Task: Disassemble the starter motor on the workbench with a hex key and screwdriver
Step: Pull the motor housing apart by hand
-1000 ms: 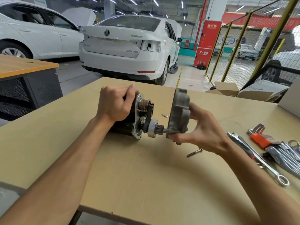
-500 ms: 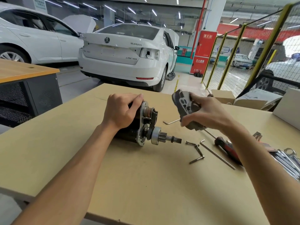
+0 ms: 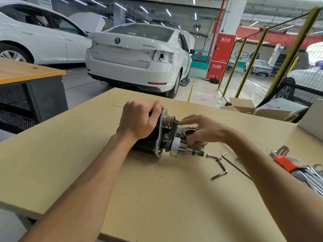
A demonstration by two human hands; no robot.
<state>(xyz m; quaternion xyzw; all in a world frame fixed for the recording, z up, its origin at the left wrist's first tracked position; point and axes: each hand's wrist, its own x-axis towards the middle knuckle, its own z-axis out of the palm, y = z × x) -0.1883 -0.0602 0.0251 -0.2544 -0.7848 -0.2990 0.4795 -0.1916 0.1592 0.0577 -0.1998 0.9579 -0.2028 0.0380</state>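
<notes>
Disassembly looks well under way: the starter motor [image 3: 153,137] lies on its side on the tabletop [image 3: 157,198], its nose housing [image 3: 190,132] already off and resting just behind the bared shaft. Left to do, I'd judge, are the mounting plate, lever and body. The left hand [image 3: 139,119] grasps the black body from above. The right hand [image 3: 202,130], fingers spread and released, hovers over the housing; blur hides whether it touches. The pinion gear [image 3: 182,147] and shaft point toward two loose bolts [image 3: 217,165] and a hex key [image 3: 234,165] lying near. Wrenches [image 3: 307,175] lie well apart at the right edge.
</notes>
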